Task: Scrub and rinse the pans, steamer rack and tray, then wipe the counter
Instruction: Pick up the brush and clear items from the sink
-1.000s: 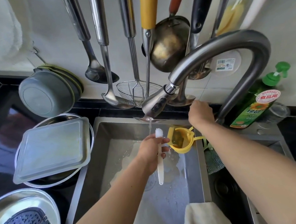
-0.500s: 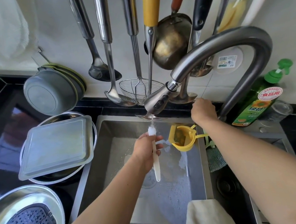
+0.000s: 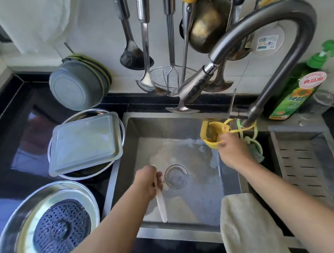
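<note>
My left hand (image 3: 148, 182) grips a white brush (image 3: 161, 206) by its handle, low over the sink (image 3: 170, 124) and just left of the drain; the brush head is hidden behind the hand. My right hand (image 3: 233, 150) pinches the front rim of a yellow holder (image 3: 208, 136) hanging at the sink's back right corner. A rectangular tray (image 3: 85, 143) lies upside down on a round steel pan (image 3: 90, 113) left of the sink. Another steel pan (image 3: 13, 225) at the lower left holds a dark perforated steamer rack (image 3: 59, 230).
The faucet (image 3: 254, 20) arches over the sink's right side, no stream visible from its spout. A folded cloth (image 3: 248, 225) drapes the sink's front right edge. A green soap bottle (image 3: 295, 96) stands at the back right. Ladles and a skimmer (image 3: 172, 76) hang above; grey bowls (image 3: 77, 84) lean at the wall.
My left hand carried the brush down from under the spout to beside the drain. My right hand left the faucet base and moved to the yellow holder. The water stream is gone.
</note>
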A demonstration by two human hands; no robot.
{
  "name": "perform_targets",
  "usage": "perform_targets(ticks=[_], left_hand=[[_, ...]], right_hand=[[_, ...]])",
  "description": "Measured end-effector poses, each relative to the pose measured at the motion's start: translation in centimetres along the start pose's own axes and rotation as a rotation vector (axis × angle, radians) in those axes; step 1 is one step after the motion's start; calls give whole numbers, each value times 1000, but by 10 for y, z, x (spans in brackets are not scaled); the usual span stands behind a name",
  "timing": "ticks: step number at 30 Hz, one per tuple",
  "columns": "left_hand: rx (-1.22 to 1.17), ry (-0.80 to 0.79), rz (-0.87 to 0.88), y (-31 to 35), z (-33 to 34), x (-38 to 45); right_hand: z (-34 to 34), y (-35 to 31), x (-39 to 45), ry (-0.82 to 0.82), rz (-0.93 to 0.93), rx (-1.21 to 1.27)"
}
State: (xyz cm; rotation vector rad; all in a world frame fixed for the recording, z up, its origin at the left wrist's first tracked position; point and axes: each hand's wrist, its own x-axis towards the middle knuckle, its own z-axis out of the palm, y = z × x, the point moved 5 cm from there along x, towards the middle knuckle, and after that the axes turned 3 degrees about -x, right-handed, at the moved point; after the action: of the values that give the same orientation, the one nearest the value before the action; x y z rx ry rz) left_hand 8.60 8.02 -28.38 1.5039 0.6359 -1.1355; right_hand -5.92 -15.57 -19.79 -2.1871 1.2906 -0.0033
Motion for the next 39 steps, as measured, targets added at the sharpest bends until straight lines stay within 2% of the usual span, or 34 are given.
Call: perform_targets(ticks=[2, 5, 8, 13, 17, 19, 22, 24, 25, 28, 32, 36, 39], left_hand=[[-122, -46, 53, 1, 8, -10], [-188, -68, 98, -6, 15, -24], [-310, -128, 43, -18, 18, -27], [-433, -245, 42, -24, 22, -44], [-312, -145, 88, -28, 10, -62], [-262, -105, 90, -30, 0, -60], [-165, -128, 92, -33, -9, -55], [-140, -170, 84, -37, -15, -56], [-145, -195, 74, -39, -18, -58], [-182, -242, 38, -47, -28, -62], [-187, -256, 23, -54, -41, -70], [-186, -252, 26, -56, -53, -71], [-210, -277, 21, -57, -53, -75]], right_hand=[[30, 10, -34, -191, 44, 106], [59, 14, -85, -340, 152, 319], [67, 11, -129, -388, 241, 459], [80, -10, -181, -537, 256, 582], [85, -28, -199, -527, 264, 737], [82, -17, -197, -391, 213, 612], [68, 29, -188, -122, 82, -55], [65, 66, -196, -58, 26, -436], [67, 81, -202, -53, -21, -527], [76, 105, -221, -40, -135, -569], [78, 115, -242, 41, -130, -537], [84, 131, -272, 15, -137, -530], [66, 114, -266, 7, -85, -446]])
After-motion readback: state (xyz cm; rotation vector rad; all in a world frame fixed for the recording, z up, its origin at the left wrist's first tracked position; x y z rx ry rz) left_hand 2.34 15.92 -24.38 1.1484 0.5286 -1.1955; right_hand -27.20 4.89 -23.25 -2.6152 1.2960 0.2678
